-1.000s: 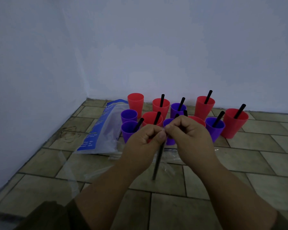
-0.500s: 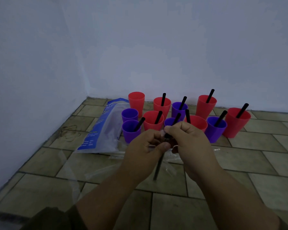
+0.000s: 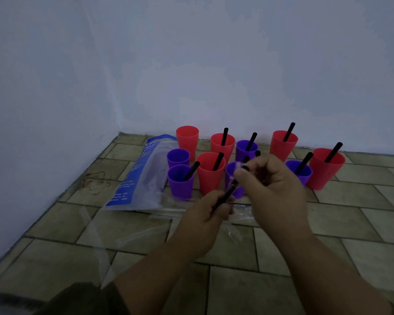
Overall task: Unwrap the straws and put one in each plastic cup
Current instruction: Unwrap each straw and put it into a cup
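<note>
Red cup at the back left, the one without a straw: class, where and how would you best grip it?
Probably its upper wall near the rim, coming from above: the red cup stands upright and open-topped, taller than the purple cup crowding its front, with the bag at its left.

Dim, blue-tinted scene under soft, even light. The wall (image 3: pixel 191 64) shows blotchy compression noise; the right hand (image 3: pixel 273 181) slight motion blur; floor (image 3: pixel 341 226) tile lines bow outward.
</note>
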